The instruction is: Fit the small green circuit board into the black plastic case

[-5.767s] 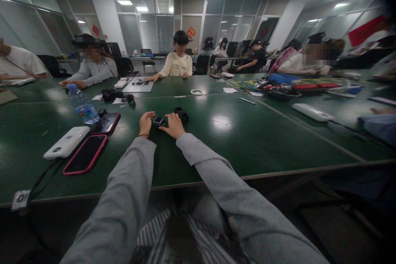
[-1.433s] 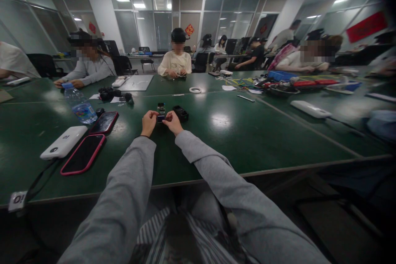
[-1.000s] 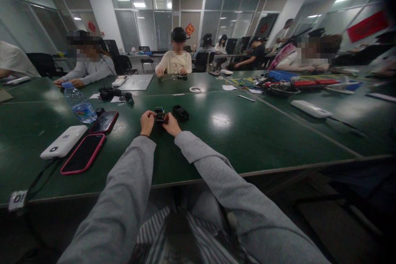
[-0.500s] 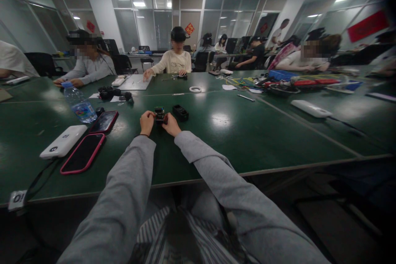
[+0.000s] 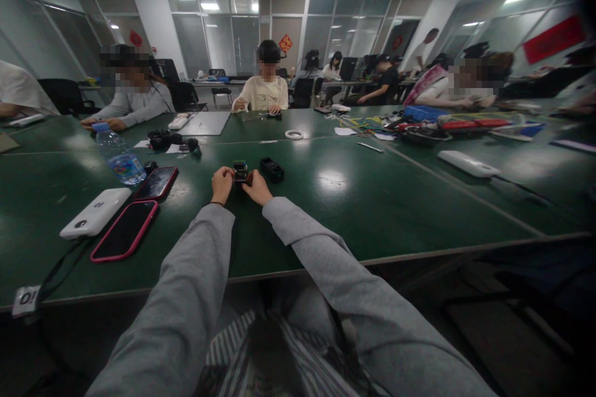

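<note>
since the earliest picture both hands are sitting a little farther out on the green table (image 5: 372,211), and the small black device (image 5: 240,171) that was lying flat with its pale screen up is now being held upright between them. the left hand (image 5: 221,183) is pinching it from the left side and the right hand (image 5: 257,187) is closing on its right side and lower edge, so both are grasping the same piece; how tightly is too small to tell. the device is sitting just above the table top, directly between the two hands.

measured from that device: a black boxy case (image 5: 272,169) is lying just to its right, apart from the fingers. to its left a dark phone (image 5: 157,183) and, nearer the person, a pink-edged phone (image 5: 125,231) and a white power bank (image 5: 95,213) are lying well apart from it, with a water bottle (image 5: 117,156) beyond them. a roll of white tape (image 5: 294,134) is lying farther off, towards the person in the cream shirt (image 5: 261,93).

the device is looking small, rigid and light, probably smooth-sided and easy to let slip, with a screen or lens face that could scratch. holding it by the opposite side edges, fingertips off the face, seems the safest grip.
</note>
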A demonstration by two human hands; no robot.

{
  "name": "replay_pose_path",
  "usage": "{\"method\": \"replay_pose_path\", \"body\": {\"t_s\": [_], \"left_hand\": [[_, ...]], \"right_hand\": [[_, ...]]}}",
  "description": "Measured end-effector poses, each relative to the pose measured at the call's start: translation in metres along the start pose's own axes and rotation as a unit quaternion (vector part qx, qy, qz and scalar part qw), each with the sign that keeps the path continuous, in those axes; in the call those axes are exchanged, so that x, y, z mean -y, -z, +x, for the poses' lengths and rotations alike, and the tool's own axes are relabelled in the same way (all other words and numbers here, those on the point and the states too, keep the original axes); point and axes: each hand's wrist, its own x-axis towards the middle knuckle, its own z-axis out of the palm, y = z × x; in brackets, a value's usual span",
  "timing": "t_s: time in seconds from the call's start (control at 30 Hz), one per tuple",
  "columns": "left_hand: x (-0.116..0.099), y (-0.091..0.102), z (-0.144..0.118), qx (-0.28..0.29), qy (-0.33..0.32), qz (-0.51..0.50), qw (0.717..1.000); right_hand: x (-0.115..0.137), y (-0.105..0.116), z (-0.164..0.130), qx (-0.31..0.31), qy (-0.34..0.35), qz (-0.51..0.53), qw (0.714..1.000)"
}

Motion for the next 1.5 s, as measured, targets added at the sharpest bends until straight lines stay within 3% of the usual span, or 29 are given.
{"method": "replay_pose_path", "body": {"t_s": [0.57,0.9,1.5], "left_hand": [[0.0035,-0.0032,0.004,-0.034,0.038,-0.048,0.998],[0.0057,-0.0027,0.0042,-0.004,0.058,-0.041,0.997],[0.0071,-0.0053,0.005,-0.036,0.019,-0.048,0.998]], "right_hand": [[0.0003,0.0013,-0.0002,0.006,0.002,0.0,1.0],[0.0037,0.0034,-0.0013,0.007,-0.001,0.0,1.0],[0.0026,0.0025,-0.0007,0.006,-0.001,-0.001,1.0]]}}
